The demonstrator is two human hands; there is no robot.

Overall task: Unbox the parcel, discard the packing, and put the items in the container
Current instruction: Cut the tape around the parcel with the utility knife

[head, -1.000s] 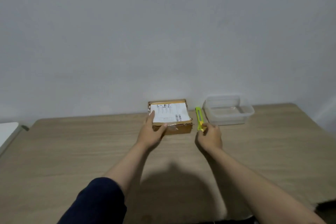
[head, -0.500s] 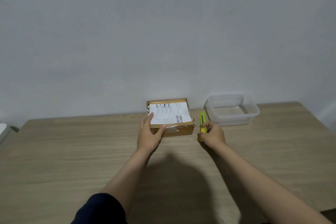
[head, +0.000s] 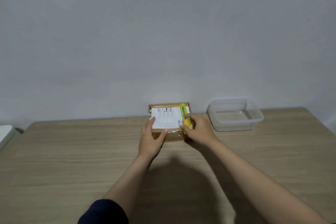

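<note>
A flat brown cardboard parcel (head: 168, 114) with a white shipping label lies at the back of the wooden table (head: 72, 151), taped shut. My left hand (head: 151, 136) rests on its near left corner, thumb and fingers spread over the edge. My right hand (head: 198, 129) grips a yellow-green utility knife (head: 184, 114), which is lifted over the parcel's right side and points away from me. A clear plastic container (head: 234, 114), with no lid and nothing inside, stands to the right of the parcel.
A grey wall runs just behind the table's back edge. A white object (head: 5, 132) shows at the far left edge, beside the table.
My right hand has lifted the knife from the table beside the parcel and carried it left over the parcel's right side. The left hand stays on the parcel.
</note>
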